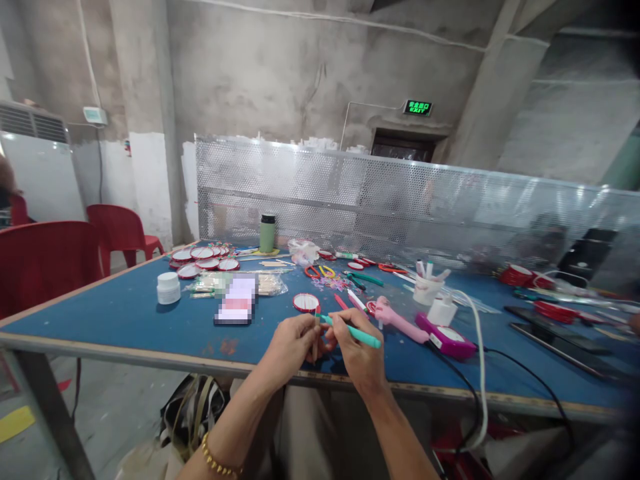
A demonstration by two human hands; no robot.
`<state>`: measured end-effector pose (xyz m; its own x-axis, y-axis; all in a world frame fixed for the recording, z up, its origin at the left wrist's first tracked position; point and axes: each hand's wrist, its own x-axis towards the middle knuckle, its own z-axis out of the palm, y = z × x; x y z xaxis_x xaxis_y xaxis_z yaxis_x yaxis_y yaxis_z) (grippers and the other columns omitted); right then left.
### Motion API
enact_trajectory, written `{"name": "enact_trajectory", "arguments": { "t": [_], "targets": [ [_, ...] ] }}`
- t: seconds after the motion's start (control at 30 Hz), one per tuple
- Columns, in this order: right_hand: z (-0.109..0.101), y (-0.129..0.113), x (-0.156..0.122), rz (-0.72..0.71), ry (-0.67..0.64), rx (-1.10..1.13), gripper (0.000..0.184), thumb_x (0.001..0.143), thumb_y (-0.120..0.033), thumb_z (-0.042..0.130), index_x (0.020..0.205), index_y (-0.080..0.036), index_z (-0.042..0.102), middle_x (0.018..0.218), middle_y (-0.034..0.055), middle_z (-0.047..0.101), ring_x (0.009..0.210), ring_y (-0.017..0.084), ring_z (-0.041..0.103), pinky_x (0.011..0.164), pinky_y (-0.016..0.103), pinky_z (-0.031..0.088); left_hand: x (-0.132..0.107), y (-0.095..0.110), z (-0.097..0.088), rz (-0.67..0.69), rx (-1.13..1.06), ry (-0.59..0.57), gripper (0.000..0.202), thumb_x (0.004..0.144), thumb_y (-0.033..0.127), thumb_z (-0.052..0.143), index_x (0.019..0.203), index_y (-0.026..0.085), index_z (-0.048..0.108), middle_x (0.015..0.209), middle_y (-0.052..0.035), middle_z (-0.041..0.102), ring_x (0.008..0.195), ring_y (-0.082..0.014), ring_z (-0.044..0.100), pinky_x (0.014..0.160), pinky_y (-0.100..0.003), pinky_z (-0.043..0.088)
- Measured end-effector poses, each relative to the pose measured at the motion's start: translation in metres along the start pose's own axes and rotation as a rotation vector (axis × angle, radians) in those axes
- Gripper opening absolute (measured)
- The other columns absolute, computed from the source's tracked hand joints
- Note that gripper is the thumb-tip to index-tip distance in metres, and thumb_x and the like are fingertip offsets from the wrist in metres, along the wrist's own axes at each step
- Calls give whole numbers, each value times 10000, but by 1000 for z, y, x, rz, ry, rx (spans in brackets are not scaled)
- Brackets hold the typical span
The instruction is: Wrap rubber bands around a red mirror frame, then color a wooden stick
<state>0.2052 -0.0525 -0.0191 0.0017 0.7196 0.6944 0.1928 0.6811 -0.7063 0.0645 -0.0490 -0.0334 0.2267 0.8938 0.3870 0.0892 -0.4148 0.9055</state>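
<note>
My left hand (293,343) is closed in a pinch on a thin wooden stick (315,341) held upright above the near edge of the blue table (125,313). My right hand (357,353) grips a teal pen (350,329) like a writing tool, with its tip against the top of the stick. The two hands touch each other. A gold bracelet circles my left wrist.
On the table lie a phone (236,301), a white jar (169,287), red-rimmed round discs (203,257), a green bottle (267,233), scissors (319,271), a pink glue gun (397,319), a magenta device (445,337) with cables, and a cup of markers (427,287). Red chairs (47,260) stand left; a perforated metal screen (400,200) lines the back.
</note>
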Motion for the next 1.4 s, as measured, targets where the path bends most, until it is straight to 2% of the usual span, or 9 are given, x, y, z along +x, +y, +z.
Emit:
{"name": "enact_trajectory", "arguments": {
  "t": [0.67,1.03,1.13,1.4],
  "targets": [
    [-1,4,0,9,-39,-23,201,898,-320,578,741,-198,609,566,-27,626,438,128,594,443,229,520,-1,-2,-1,1,30,-10,356,904,414,479,674,161,579,561,-3,580,497,-116,531,501,-212,396],
    [1,-2,-2,-57,57,4,176,898,-290,581,753,-194,607,556,-36,625,433,118,596,486,237,539,2,-3,-1,-30,-25,-14,366,871,459,514,671,162,588,554,-6,597,469,-114,530,478,-213,407],
    [2,-2,-2,-79,43,-31,170,899,-282,577,756,-196,609,551,-37,624,431,114,595,459,221,520,3,-2,-1,-39,-28,-14,366,862,457,522,655,162,589,522,-3,583,447,-115,519,461,-213,398],
    [5,-2,-3,-22,22,-15,221,901,-331,584,729,-193,599,564,-18,647,442,121,604,441,215,514,4,-1,-2,-49,-8,-9,362,858,426,517,614,165,579,510,-3,584,454,-117,528,477,-217,412]
  ]
}}
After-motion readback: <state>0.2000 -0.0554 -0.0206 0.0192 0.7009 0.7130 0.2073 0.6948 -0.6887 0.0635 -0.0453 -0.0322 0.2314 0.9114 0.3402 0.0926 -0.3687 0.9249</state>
